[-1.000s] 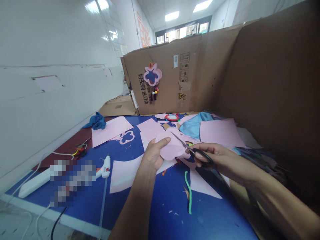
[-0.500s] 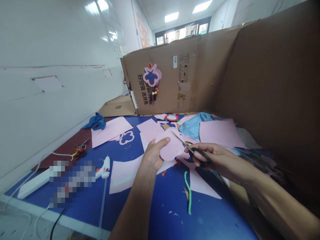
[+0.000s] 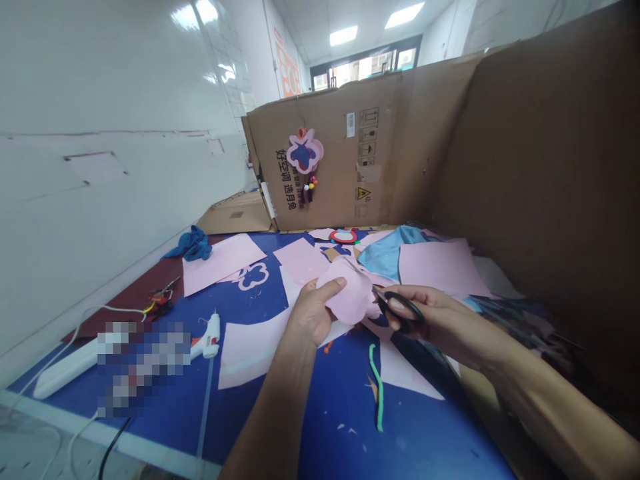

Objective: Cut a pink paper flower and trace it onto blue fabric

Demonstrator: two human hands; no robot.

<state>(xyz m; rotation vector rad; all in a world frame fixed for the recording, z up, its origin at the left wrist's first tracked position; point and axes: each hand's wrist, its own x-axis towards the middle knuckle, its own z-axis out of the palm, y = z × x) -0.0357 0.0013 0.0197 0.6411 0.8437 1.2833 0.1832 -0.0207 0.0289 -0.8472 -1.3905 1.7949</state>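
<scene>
My left hand (image 3: 313,310) grips a rounded piece of pink craft foam (image 3: 351,295) between thumb and fingers, its lower part curling behind the thumb. My right hand (image 3: 435,313) holds black-handled scissors (image 3: 399,310) with a finger through the loop. The short visible part of the blades sits at the right edge of the pink piece, and the rest of the blades is hidden behind or against it. Both hands are over a blue work mat (image 3: 260,417) strewn with pink sheets.
A hot glue gun (image 3: 210,337) and a white power strip (image 3: 65,370) lie left, partly pixelated. A green pipe cleaner (image 3: 375,387) lies near my hands. Cardboard walls (image 3: 540,200) stand right and ahead, with a foam flower (image 3: 304,151) attached. A blue cloth (image 3: 189,245) lies far left.
The scissors have drawn back to the right, and their long blades no longer lie across the pink piece. The pink piece has turned and shifted slightly, with my left hand moving up a little.
</scene>
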